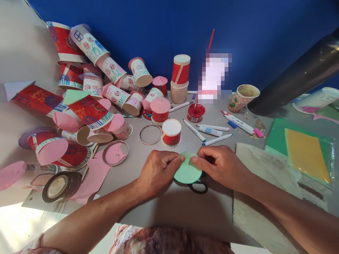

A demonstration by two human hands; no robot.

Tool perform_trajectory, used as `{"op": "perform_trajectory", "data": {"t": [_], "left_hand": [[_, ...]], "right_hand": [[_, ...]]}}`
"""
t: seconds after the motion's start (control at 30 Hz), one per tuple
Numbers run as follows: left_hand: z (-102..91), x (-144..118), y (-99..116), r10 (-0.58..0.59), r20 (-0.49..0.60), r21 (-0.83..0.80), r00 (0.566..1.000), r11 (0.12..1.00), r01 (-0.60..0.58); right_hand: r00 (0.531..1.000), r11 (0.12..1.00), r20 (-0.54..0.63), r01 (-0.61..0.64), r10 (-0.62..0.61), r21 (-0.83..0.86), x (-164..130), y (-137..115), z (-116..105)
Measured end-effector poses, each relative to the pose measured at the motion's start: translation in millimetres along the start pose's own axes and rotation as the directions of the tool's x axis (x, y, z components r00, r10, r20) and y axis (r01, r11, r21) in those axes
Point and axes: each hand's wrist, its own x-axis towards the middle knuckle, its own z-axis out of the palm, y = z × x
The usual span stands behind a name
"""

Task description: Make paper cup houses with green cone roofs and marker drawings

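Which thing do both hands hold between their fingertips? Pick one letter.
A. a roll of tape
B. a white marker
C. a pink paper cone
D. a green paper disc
D: the left hand and right hand pinch a green paper disc from either side, above black scissors lying on the table.

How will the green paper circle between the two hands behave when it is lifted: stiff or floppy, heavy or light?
The green paper circle looks thin and flat, so it is probably floppy and very light. The left hand and right hand pinch its top edge with fingertips only, so it likely bends easily. It may crease if squeezed.
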Motion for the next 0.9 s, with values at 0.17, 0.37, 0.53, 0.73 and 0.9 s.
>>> {"op": "perform_trajectory", "data": {"t": [0.17,0.37,0.53,0.73,0.9], "left_hand": [[-4.8,-0.5,5.5,0.027,0.088,-0.012,0.996,1.0,-0.026],[-3.8,0.8,3.7,-0.022,0.019,0.071,1.0,0.997,0.02],[-2.1,1.8,1.9,-0.048,0.043,0.047,0.998,0.998,0.046],[-4.8,2.0,6.3,-0.108,0.079,0.028,0.991,0.994,0.107],[-2.7,2.9,0.2,-0.108,0.064,0.012,0.992,0.994,0.108]], "right_hand": [[1.0,1.0,-0.021,-0.005,0.005,-0.006,1.5,2.7,0.0],[0.995,0.998,-0.085,-0.057,0.056,-0.003,1.9,3.8,-0.5],[0.996,0.997,-0.055,-0.07,0.069,-0.011,2.1,2.7,-0.6],[0.995,0.999,-0.092,-0.047,0.046,-0.004,3.4,3.3,-1.9],[0.994,0.999,-0.099,-0.034,0.034,-0.004,2.7,3.7,-1.5]]}}
